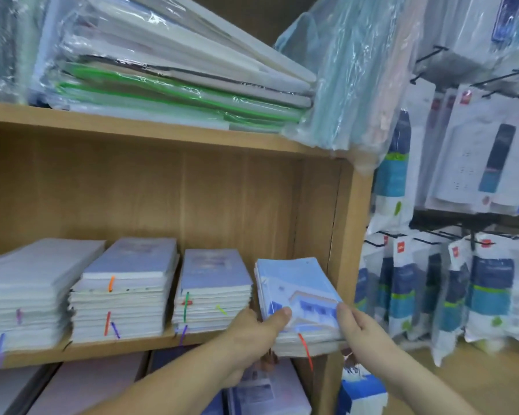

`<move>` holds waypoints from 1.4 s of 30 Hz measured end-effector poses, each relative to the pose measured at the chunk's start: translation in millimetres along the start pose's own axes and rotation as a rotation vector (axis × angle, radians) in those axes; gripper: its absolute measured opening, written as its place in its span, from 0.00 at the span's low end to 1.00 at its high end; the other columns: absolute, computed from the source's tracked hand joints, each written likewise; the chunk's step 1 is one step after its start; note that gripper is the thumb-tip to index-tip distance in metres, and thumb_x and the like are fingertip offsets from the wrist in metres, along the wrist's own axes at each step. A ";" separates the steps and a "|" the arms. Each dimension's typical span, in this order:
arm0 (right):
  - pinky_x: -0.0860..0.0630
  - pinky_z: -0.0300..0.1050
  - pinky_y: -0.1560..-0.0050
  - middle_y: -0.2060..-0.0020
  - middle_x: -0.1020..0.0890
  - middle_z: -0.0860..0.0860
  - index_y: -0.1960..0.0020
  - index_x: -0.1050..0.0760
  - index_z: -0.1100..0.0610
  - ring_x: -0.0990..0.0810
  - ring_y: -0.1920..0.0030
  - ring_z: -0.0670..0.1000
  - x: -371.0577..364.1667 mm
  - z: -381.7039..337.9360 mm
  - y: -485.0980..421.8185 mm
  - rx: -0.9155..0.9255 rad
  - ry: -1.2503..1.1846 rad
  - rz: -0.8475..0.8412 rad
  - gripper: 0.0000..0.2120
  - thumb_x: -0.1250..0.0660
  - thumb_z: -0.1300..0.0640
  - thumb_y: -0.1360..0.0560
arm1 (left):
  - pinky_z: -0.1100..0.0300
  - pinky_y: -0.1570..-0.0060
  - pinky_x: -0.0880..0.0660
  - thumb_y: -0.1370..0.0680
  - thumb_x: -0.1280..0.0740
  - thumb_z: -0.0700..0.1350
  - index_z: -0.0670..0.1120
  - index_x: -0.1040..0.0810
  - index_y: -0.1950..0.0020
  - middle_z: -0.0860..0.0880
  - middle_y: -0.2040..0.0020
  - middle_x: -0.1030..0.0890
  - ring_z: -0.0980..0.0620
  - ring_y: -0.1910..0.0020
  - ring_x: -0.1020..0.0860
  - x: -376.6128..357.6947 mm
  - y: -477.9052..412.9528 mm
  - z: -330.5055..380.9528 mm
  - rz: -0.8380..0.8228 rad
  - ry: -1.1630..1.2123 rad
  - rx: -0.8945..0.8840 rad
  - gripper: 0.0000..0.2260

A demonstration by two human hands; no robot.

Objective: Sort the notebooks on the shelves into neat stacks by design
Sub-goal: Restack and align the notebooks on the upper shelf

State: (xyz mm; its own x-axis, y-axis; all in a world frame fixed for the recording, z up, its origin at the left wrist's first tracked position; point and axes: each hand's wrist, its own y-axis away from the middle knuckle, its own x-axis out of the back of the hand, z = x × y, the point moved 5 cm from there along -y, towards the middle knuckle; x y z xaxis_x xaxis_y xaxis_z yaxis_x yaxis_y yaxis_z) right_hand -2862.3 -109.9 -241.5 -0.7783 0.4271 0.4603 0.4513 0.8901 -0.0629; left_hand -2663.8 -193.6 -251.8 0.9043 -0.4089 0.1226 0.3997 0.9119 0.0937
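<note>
Item: blue notebook stack [297, 286], lower right of centre, at the right end of the middle shelf [102, 348].
Lie: long axis runs from front edge to shelf back; the near end seems to overhang the front.
Grip: left hand [252, 330] and right hand [360, 327] each pinch a near corner, thumb on the top cover, fingers hidden beneath. Both equally near; the stack extends away from them.
Room: side wall [345, 235] just beside at right; purple stack [216, 292] near at left, a narrow gap between. Ample height above.
</note>
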 end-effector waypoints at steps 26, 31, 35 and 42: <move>0.28 0.30 0.67 0.65 0.14 0.41 0.49 0.15 0.52 0.19 0.67 0.36 -18.9 41.8 -60.0 0.123 0.011 0.065 0.12 0.19 0.57 0.30 | 0.53 0.54 0.25 0.18 0.36 0.59 0.47 0.23 0.45 0.45 0.50 0.18 0.44 0.49 0.20 2.7 -35.1 -4.2 0.199 -1.082 -0.411 0.16; 0.20 0.46 0.62 0.66 0.14 0.41 0.51 0.16 0.50 0.17 0.66 0.42 -23.6 46.7 -69.6 0.110 0.052 0.182 0.11 0.19 0.51 0.31 | 0.52 0.52 0.22 0.17 0.39 0.58 0.47 0.24 0.43 0.46 0.49 0.18 0.45 0.49 0.19 -1.7 -45.7 -9.7 0.276 -1.090 -0.409 0.16; 0.25 0.43 0.73 0.62 0.14 0.53 0.53 0.21 0.51 0.20 0.71 0.51 -27.8 46.8 -74.0 0.077 -0.050 0.171 0.11 0.20 0.54 0.29 | 0.53 0.54 0.25 0.15 0.44 0.56 0.47 0.26 0.42 0.46 0.48 0.19 0.45 0.49 0.19 -6.8 -52.3 -17.8 0.323 -1.085 -0.383 0.14; 0.16 0.57 0.60 0.72 0.17 0.49 0.51 0.22 0.42 0.18 0.75 0.51 -28.0 50.8 -78.3 0.044 0.092 0.227 0.15 0.23 0.37 0.32 | 0.53 0.54 0.24 0.14 0.44 0.54 0.48 0.24 0.43 0.47 0.49 0.18 0.46 0.50 0.19 -8.6 -58.8 -19.2 0.371 -1.047 -0.363 0.14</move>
State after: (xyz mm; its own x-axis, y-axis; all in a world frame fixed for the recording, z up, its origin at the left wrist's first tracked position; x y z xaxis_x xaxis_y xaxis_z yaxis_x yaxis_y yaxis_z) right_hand -2898.1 -183.4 -294.5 -0.6152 0.6027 0.5083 0.5894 0.7797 -0.2112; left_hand -2692.3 -243.0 -277.3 0.4764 0.2093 0.8540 0.3100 0.8689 -0.3859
